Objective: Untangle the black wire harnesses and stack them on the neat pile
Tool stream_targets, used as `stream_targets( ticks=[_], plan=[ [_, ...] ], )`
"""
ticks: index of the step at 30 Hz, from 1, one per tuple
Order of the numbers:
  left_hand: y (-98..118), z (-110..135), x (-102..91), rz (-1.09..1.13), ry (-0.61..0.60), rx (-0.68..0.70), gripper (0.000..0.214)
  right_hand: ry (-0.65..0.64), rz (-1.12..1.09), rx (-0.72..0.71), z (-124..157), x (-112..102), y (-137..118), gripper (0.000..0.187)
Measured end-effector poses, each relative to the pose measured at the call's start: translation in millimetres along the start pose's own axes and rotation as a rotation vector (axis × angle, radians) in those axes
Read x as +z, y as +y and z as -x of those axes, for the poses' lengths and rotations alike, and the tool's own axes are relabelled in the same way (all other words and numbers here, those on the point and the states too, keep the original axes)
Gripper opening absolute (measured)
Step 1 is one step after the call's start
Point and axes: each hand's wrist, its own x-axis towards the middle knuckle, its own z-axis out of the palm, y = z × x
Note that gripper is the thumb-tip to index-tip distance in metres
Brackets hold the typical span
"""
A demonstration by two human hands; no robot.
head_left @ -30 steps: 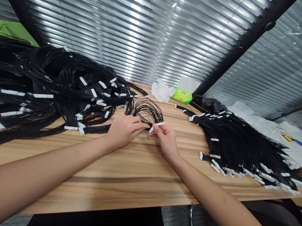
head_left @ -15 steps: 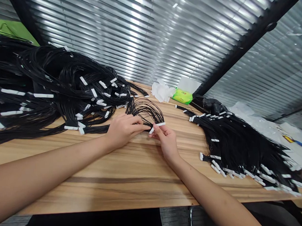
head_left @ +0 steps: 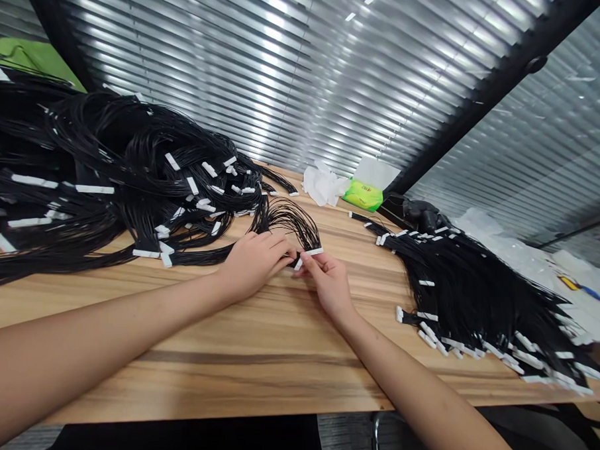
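Room: slatted metal blinds (head_left: pixel 273 73) are seen behind the bench (head_left: pixel 197 382), whose wood-grain top is crossed by both forearms.

Head view, left hand (head_left: pixel 254 263): the grip is narrow, with the fingers curled and closed on the black wire bundle (head_left: pixel 287 219) close to its end.

Head view, right hand (head_left: pixel 327 283): the grip is narrow, and the white connector strip (head_left: pixel 314 251) is pinched between thumb and forefinger.

Head view, bundle: it is held just above the bench between the two hands, its strands arched away from the body, and its far end is nearly merged with the large wire heap (head_left: pixel 129 173).

Head view, rest: a second wire heap (head_left: pixel 472 297) is spread to the right, its white connectors fanned toward the bench edge. Crumpled tissue (head_left: pixel 323 184) and a green tissue packet (head_left: pixel 362 194) are placed at the back.

Risk: snagging could be caused by pulling the bundle, since its strands lie against the large heap. Tangling could follow. The connector strip could slip if the narrow pinch is loosened, and strands could be bent if the hands are drawn apart unevenly.
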Motion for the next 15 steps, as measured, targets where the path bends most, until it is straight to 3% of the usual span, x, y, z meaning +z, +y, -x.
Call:
stream_targets(
  ticks=[8,12,15],
  plan=[
    [1.5,-0.4,-0.9,-0.102,-0.014,0.075,0.022,0.008,-0.073,0.037,-0.3,0.4,-1.5,0.023],
    [-1.5,1.3,-5.7,-0.059,0.067,0.194,0.031,0.081,-0.315,0.164,-7.4,-4.7,-3.8,0.021],
    [-3.2,1.6,-6.4,-0.001,0.097,0.170,0.031,0.133,-0.545,0.273,-14.0,-10.7,-5.9,0.019]
  ],
)
